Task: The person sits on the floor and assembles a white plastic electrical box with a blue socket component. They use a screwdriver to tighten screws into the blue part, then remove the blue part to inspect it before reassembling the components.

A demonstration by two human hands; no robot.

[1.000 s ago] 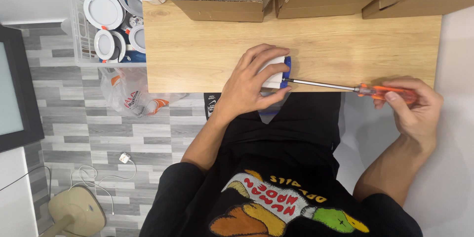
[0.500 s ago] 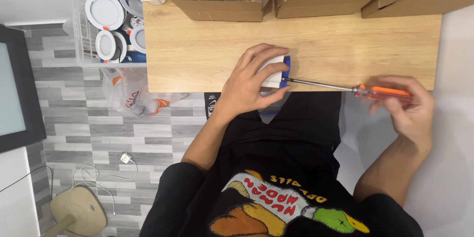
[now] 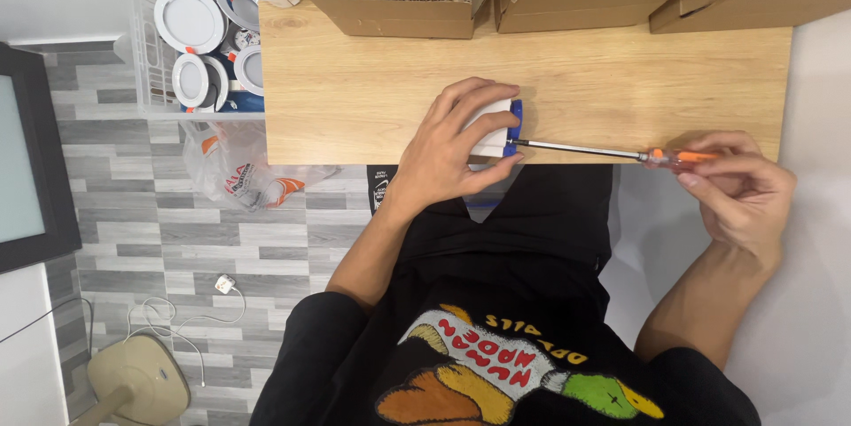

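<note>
At the desk's (image 3: 355, 89) near edge, left hand (image 3: 448, 151) clamps the white-and-blue fitting (image 3: 498, 129); right hand (image 3: 740, 191) grips the orange-handled screwdriver (image 3: 620, 153), tip at the fitting

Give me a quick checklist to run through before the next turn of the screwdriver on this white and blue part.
1. Left hand pins the white and blue part on the wooden table: ok.
2. Right hand grips the orange handle of the screwdriver: ok.
3. Tip meets the part's blue side: ok.
4. Tip seated in a screw head: cannot tell, too small.
5. Shaft roughly level with the table: ok.
6. Left fingers away from the tip: not ok, one lies just below it.
</note>
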